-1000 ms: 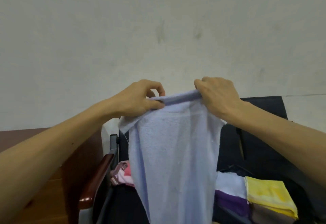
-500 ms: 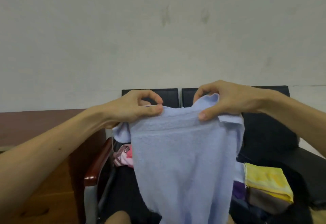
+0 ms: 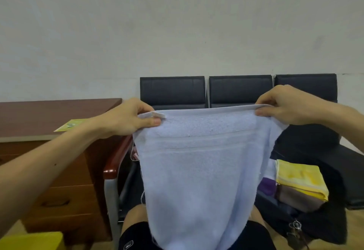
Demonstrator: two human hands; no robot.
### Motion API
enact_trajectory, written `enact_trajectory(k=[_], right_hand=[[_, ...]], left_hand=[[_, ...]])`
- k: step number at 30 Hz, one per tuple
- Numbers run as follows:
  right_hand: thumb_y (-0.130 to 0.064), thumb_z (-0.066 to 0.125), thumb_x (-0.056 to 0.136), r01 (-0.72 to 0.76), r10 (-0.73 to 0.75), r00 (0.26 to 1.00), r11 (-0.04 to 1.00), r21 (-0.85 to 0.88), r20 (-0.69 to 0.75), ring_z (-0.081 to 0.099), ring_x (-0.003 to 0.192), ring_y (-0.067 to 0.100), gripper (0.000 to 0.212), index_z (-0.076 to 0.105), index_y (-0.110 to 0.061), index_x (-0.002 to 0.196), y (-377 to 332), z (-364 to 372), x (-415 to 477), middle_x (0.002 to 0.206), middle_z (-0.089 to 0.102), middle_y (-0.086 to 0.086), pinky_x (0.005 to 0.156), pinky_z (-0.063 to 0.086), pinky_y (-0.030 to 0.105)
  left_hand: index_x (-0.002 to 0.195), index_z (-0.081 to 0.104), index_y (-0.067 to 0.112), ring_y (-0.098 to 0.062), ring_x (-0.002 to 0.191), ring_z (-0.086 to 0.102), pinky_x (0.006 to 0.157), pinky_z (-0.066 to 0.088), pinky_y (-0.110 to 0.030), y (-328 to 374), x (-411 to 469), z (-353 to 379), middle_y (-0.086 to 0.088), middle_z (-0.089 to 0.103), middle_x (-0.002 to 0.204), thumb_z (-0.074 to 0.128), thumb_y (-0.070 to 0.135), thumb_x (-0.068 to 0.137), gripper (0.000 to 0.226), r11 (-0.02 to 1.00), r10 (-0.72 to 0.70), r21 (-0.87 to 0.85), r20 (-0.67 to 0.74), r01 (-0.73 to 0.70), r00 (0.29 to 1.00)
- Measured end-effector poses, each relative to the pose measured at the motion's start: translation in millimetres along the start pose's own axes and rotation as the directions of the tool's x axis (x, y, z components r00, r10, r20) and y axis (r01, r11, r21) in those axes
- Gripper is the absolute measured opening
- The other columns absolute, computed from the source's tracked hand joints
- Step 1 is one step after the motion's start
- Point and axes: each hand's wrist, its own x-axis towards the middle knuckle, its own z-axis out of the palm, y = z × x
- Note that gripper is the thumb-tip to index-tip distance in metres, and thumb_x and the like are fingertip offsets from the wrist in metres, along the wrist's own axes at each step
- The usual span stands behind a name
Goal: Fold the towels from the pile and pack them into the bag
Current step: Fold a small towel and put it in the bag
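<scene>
A light blue towel [image 3: 199, 171] hangs spread out in front of me, its top edge stretched taut between both hands. My left hand [image 3: 128, 119] pinches the top left corner and my right hand [image 3: 283, 106] pinches the top right corner. The towel's lower end drapes over my knees. To the right, folded towels sit in an open black bag [image 3: 325, 228]: a yellow one [image 3: 301, 179] on top, a brown one [image 3: 295, 198] under it and a purple one [image 3: 266, 185] beside them. The pile of unfolded towels is hidden behind the blue towel.
A row of black chairs [image 3: 240, 90] stands against the white wall, with a wooden armrest [image 3: 116, 159] at its left end. A brown wooden desk [image 3: 49, 116] with drawers stands at left, a yellow-green card [image 3: 71, 124] on it. A yellow object [image 3: 31, 241] shows bottom left.
My hands have moved apart and lower, stretching the towel's top edge out wide. My view has tilted down, showing the chair backs and desk.
</scene>
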Motion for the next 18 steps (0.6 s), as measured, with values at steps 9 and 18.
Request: enact_trajectory(k=[9, 18], right_hand=[[-0.029, 0.063, 0.095, -0.218, 0.227, 0.972, 0.797, 0.564, 0.055, 0.057, 0.068, 0.019, 0.03, 0.073, -0.003, 0.083, 8.4, 70.6, -26.1, 0.078, 0.067, 0.018, 0.067, 0.045, 0.035], [-0.025, 0.064, 0.093, -0.351, 0.442, 0.883, 0.393, 0.85, 0.16, 0.065, 0.078, 0.025, 0.026, 0.073, -0.004, 0.079, -23.4, 118.1, -48.8, 0.085, 0.072, 0.016, 0.068, 0.05, 0.034]], left_hand=[[0.1, 0.076, 0.009, -0.024, 0.084, 0.071, 0.073, 0.058, -0.034, -39.0, -20.8, 59.1, -0.012, 0.077, 0.093, 0.062, 0.04, 0.087, 0.037, 0.749, -0.299, -0.656, -0.207, 0.095, 0.932], [0.106, 0.074, 0.017, -0.017, 0.091, 0.074, 0.072, 0.059, -0.029, -31.1, -31.3, 118.0, -0.001, 0.078, 0.097, 0.062, 0.034, 0.096, 0.024, 0.582, -0.472, -0.808, -0.241, 0.094, 0.848]])
